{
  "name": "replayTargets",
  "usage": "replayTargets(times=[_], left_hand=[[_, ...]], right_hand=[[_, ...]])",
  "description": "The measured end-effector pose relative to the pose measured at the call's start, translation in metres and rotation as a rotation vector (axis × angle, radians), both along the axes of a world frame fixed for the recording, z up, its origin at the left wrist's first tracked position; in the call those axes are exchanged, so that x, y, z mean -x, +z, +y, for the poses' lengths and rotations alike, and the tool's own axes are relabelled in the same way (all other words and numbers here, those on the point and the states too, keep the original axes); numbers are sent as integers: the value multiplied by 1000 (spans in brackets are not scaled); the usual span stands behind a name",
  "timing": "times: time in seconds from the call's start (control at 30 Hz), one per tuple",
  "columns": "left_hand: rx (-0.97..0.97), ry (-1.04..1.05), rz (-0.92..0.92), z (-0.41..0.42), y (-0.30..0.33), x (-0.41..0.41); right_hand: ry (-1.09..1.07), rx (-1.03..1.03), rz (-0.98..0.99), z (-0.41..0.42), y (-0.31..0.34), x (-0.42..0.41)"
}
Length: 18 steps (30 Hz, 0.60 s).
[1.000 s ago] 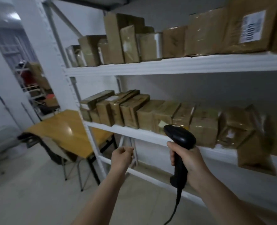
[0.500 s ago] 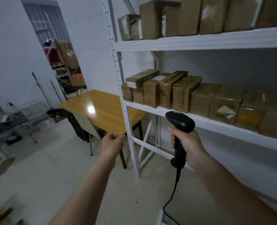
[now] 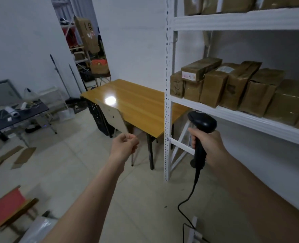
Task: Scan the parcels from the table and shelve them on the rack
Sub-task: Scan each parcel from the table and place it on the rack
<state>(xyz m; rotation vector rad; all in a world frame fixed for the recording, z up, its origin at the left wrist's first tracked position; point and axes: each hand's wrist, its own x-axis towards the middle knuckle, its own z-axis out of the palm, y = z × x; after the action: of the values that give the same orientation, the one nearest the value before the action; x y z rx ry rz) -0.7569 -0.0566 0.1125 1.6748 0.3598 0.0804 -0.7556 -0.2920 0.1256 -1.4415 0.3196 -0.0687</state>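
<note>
My right hand grips the handle of a black corded barcode scanner, held upright in front of the white rack. My left hand is a loose fist with nothing in it, hanging in the air left of the rack's post. Several brown taped parcels stand in a row on the rack's middle shelf, and more sit on the shelf above. A wooden table stands beyond the rack's left end; its visible top is bare.
A beige chair and a black crate sit at the table's near side. A dark side table with small items stands at the left. Cardboard scraps lie on the tiled floor. A doorway opens behind.
The view has swung left, away from the shelves toward the wooden table and the room. Both hands kept their pose, the right still holding the scanner.
</note>
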Motion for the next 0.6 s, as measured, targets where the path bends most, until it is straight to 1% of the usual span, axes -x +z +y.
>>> replayTargets(times=[0.13,0.27,0.43,0.6], left_hand=[[5,50,8,30,-5,-11],[-4,82,3,59,-4,-29],[-36,112,-20,89,-10,-70],[-64,118,18,110,-16,-134]], right_hand=[[72,18,5,37,-5,-29],[105,-22,32,74,-16,-67],[180,-12,46,110,-30,-121],[254,-12,97,135,-42,-184]])
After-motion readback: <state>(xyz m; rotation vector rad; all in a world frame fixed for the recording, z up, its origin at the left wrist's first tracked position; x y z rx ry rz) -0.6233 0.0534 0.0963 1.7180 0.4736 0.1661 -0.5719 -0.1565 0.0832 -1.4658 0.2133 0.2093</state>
